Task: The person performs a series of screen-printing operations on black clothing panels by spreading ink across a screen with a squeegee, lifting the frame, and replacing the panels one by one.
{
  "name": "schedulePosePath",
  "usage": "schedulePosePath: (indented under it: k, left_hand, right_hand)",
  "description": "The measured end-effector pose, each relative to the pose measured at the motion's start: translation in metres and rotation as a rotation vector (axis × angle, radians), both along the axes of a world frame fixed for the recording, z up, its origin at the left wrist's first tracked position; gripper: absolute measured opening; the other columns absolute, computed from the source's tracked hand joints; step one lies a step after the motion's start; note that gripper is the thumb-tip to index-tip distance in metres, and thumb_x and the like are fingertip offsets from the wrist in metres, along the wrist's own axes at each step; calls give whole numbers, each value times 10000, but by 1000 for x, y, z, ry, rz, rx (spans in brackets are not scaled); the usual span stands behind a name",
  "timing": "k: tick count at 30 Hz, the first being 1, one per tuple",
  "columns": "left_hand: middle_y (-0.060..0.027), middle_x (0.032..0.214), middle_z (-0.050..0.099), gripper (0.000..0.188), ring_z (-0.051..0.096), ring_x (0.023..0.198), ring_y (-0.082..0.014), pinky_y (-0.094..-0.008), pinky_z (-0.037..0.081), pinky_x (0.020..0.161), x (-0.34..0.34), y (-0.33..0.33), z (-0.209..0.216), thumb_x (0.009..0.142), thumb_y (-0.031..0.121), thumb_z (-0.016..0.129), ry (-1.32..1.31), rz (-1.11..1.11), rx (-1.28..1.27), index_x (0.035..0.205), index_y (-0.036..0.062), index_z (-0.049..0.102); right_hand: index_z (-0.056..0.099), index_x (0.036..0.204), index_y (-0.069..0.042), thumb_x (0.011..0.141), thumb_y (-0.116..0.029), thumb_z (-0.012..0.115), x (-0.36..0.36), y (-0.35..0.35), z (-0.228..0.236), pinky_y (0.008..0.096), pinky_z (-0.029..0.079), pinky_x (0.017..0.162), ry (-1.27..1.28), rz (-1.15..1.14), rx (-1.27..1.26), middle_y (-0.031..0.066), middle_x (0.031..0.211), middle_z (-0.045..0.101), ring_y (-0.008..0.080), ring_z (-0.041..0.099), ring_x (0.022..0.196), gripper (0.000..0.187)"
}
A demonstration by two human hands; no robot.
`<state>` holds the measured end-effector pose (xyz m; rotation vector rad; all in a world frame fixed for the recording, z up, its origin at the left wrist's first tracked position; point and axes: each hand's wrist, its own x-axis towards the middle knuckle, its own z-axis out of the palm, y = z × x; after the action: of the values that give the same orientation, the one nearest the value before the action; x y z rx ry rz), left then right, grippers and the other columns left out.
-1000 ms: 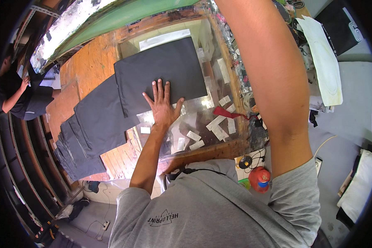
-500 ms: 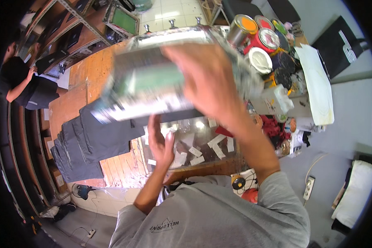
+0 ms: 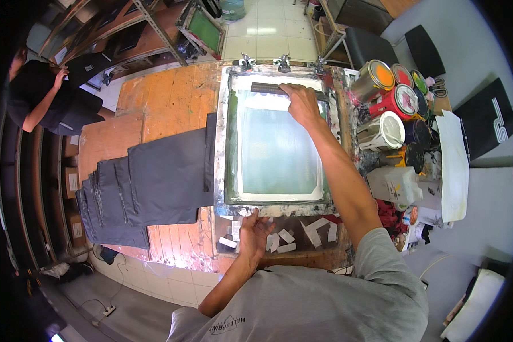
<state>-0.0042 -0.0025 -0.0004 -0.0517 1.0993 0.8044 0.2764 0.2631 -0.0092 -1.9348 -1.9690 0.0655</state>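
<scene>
The person's right hand [image 3: 303,105] has its grip closed around a long, dark, flat-bar squeegee [image 3: 265,88], which lies crosswise near the far end of a rectangular printing screen with pale bluish mesh [image 3: 280,157]. The screen lies on a paint-stained wooden worktop [image 3: 171,94], with three metal clamps [image 3: 281,62] along its far edge. The left hand [image 3: 255,236] meets the screen's near edge; whether its grip pinches the rim, I cannot tell. The right forearm crosses over the screen's right side, hiding part of it.

Left of the screen, overlapping flat black sheets [image 3: 168,182] fan across the worktop, the nearest one reaching close to the screen's edge. Small white rectangular strips [image 3: 312,232] lie in front of it. Open round paint cans [image 3: 381,75], a translucent white plastic jug [image 3: 394,185] and crumpled red cloth [image 3: 386,214] crowd the right. Far left, a co-worker in black [image 3: 43,100] stands beside shelving.
</scene>
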Motion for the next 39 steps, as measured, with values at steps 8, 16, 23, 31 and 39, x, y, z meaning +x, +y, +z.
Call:
schedulePosePath:
  k: [8, 16, 23, 31, 39]
  left_hand:
    - [-90, 1168, 541, 359, 523, 1124, -267, -521, 455, 997, 3, -4, 16, 997, 248, 660, 36, -21, 65, 1259, 97, 467]
    - [-65, 1174, 577, 216, 540, 1181, -216, -551, 421, 991, 5, -4, 12, 974, 201, 623, 87, -40, 104, 1139, 112, 516]
    - [-104, 1239, 588, 301, 538, 1208, -273, -650, 312, 1114, 7, -3, -10, 900, 145, 625, 105, 30, 48, 1178, 46, 563]
    - [-108, 1179, 575, 261, 542, 1216, -304, -660, 347, 1087, 3, -6, -27, 886, 122, 600, 99, 62, 37, 1133, 57, 542]
    - [-145, 1163, 553, 98, 513, 1206, -333, -634, 467, 1001, 2, -11, -24, 951, 164, 556, 162, 27, 68, 998, 79, 567]
  right_hand:
    - [685, 1282, -162, 833, 44, 598, -44, -72, 2, 540, 462, 948, 44, 59, -185, 101, 1182, 718, 305, 664, 1092, 502]
    - [627, 1274, -74, 758, 82, 602, -123, -260, 54, 533, 399, 950, 75, 94, -207, 144, 1239, 683, 346, 606, 1195, 540]
    - [651, 1258, -72, 727, 72, 650, -110, -246, 48, 504, 427, 879, 272, 69, -270, 161, 1148, 715, 371, 655, 1080, 550]
    - [651, 1262, -103, 769, 59, 636, -132, -275, 24, 524, 382, 957, 103, 60, -188, 86, 1209, 685, 302, 609, 1147, 520]
    - [673, 1259, -131, 808, 83, 621, -96, -159, -10, 555, 384, 961, 0, -3, -48, 90, 1186, 696, 290, 626, 1113, 502]
